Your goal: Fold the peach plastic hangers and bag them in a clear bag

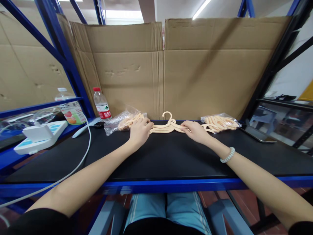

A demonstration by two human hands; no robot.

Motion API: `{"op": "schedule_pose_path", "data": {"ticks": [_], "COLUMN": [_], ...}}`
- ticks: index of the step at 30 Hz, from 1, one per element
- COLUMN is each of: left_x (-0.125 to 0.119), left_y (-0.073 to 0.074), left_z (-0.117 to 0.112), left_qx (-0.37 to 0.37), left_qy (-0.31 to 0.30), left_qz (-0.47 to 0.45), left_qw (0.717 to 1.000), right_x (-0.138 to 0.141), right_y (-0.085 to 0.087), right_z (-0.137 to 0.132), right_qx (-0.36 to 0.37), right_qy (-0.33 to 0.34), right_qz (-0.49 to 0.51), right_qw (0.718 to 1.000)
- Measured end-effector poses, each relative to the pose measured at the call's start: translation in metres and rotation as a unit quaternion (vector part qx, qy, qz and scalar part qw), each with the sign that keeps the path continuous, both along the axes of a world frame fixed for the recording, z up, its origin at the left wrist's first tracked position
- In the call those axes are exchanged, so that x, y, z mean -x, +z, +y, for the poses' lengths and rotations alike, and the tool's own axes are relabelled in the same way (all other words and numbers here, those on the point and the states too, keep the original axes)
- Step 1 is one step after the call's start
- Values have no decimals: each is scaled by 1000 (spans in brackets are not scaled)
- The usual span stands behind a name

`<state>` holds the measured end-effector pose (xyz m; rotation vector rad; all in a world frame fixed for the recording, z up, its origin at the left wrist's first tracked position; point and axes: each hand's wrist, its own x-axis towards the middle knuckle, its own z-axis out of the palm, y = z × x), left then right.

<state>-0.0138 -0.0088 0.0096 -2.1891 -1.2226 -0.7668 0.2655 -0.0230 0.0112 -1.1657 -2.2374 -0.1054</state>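
Observation:
A small stack of cream clothes hangers (pixel 162 129) lies flat on the black tabletop (pixel 156 160), hooks pointing away from me. My left hand (pixel 140 133) is closed round the stack's left end, its fingertips partly hidden. On the other side my right hand (pixel 195 131) grips the right arm of the stack between thumb and fingers. Just beyond my left hand is a clear plastic bag of cream hangers (pixel 130 122). Another bagged bundle of hangers (pixel 221 122) lies to the right of my right hand.
Cardboard panels (pixel 127 71) stand behind the table. At the left are a red-capped water bottle (pixel 102 106), a juice bottle (pixel 73 109), a power strip (pixel 41 138) and a white cable (pixel 88 143). A flat dark device (pixel 259 133) lies at the right.

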Motion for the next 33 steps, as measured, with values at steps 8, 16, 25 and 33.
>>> {"op": "schedule_pose_path", "data": {"ticks": [8,16,25,33], "left_x": [1,-1,-1,-4], "left_y": [1,10,-1,4], "left_z": [0,-6,2,-1], "left_qx": [-6,-15,38,90], "left_qy": [-18,-78,-156,-221], "left_qz": [-48,-115,-106,-174], "left_qw": [999,990,981,955], "right_x": [2,3,-2,-4], "right_y": [2,1,0,-1], "right_z": [-2,-1,2,6], "right_qx": [-12,-9,-17,-15], "right_qy": [8,13,6,32], "right_qz": [4,-4,9,10], "right_qw": [1000,1000,1000,999]}}
